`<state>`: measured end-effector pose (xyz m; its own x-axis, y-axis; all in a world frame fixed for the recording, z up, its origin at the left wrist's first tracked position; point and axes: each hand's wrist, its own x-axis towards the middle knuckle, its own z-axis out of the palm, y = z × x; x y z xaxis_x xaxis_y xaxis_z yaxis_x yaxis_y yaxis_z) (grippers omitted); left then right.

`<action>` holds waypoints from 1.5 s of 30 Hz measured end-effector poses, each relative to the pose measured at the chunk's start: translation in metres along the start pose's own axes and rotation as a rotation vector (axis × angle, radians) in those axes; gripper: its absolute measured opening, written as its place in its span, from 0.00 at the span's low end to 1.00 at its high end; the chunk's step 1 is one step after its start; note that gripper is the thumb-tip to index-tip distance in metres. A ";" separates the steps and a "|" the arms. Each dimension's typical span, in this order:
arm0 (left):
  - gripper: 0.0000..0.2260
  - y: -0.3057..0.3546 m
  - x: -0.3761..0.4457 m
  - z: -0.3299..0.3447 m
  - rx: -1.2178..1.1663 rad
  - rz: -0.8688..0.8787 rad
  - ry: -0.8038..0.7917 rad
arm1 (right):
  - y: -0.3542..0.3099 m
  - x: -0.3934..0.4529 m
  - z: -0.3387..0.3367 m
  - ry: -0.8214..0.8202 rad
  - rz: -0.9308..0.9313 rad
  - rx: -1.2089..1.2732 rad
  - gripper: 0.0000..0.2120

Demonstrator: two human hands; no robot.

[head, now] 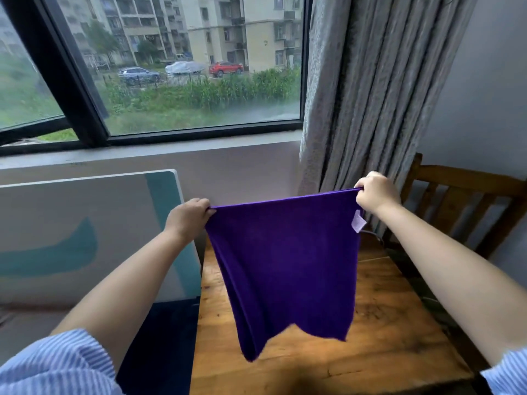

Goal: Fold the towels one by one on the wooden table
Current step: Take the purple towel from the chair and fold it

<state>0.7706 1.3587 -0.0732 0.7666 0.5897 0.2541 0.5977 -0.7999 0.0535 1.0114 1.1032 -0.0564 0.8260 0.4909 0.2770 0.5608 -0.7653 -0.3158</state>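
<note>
Purple square microfibre towel (285,260) is hanging in the air above the brown wooden table (370,323), hiding the table's far middle. Left hand (188,216) and right hand (376,192) are pinching its top corners, spread apart. Grey pleated curtain (370,81) is hanging behind, right of the window (185,67); a wooden chair (467,206) is getting cut off at far right.

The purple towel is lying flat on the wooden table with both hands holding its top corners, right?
Not quite. The purple towel is not lying flat; it hangs in the air above the wooden table. The head view shows this. The left hand and right hand do each hold a top corner.
</note>
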 end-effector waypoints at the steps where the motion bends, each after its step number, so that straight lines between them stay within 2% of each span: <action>1: 0.16 0.001 0.000 0.005 0.034 -0.007 -0.043 | 0.002 0.002 0.003 -0.035 0.006 -0.019 0.16; 4: 0.15 0.007 0.002 0.021 0.050 -0.088 -0.186 | 0.003 0.008 0.020 -0.121 0.020 -0.045 0.16; 6: 0.13 0.008 0.006 0.028 -0.030 -0.151 -0.207 | 0.003 0.014 0.033 -0.127 0.027 -0.018 0.16; 9: 0.11 0.007 0.022 0.031 -0.111 -0.237 -0.166 | 0.002 0.034 0.047 -0.060 0.029 0.050 0.15; 12: 0.12 0.004 0.040 0.021 -0.087 -0.266 -0.053 | -0.002 0.054 0.046 0.058 0.008 0.147 0.15; 15: 0.12 -0.004 0.046 0.013 -0.035 -0.202 0.075 | -0.006 0.060 0.044 0.171 -0.050 0.228 0.14; 17: 0.07 -0.013 0.039 0.021 0.013 -0.034 0.181 | -0.002 0.052 0.051 0.221 -0.096 0.227 0.12; 18: 0.08 -0.018 0.030 0.027 0.074 0.072 0.172 | 0.003 0.044 0.059 0.239 -0.140 0.215 0.11; 20: 0.15 -0.031 0.005 0.057 0.109 0.135 0.033 | 0.017 0.019 0.084 0.214 -0.249 0.176 0.08; 22: 0.16 -0.035 -0.026 0.088 0.187 0.191 -0.082 | 0.032 -0.016 0.115 0.080 -0.341 0.057 0.04; 24: 0.07 -0.029 -0.056 0.107 0.203 0.176 -0.340 | 0.049 -0.053 0.146 -0.152 -0.379 -0.049 0.12; 27: 0.12 -0.024 -0.099 0.148 0.313 0.205 -0.643 | 0.071 -0.112 0.190 -0.378 -0.378 -0.137 0.18; 29: 0.12 -0.022 -0.126 0.171 0.354 0.246 -0.764 | 0.079 -0.150 0.214 -0.523 -0.382 -0.172 0.21; 31: 0.11 -0.022 -0.148 0.188 0.358 0.251 -0.839 | 0.081 -0.176 0.224 -0.636 -0.345 -0.195 0.22; 37: 0.11 -0.025 -0.189 0.214 0.376 0.317 -0.965 | 0.087 -0.218 0.238 -0.695 -0.325 -0.302 0.21; 42: 0.15 -0.024 -0.207 0.226 0.365 0.368 -0.984 | 0.084 -0.241 0.237 -0.816 -0.295 -0.361 0.07; 45: 0.15 -0.025 -0.217 0.234 0.375 0.400 -1.021 | 0.078 -0.247 0.236 -0.941 -0.262 -0.534 0.12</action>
<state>0.6445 1.2768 -0.3554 0.6471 0.2541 -0.7188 0.1709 -0.9672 -0.1880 0.8645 1.0206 -0.3640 0.5263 0.6099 -0.5924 0.8146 -0.5615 0.1456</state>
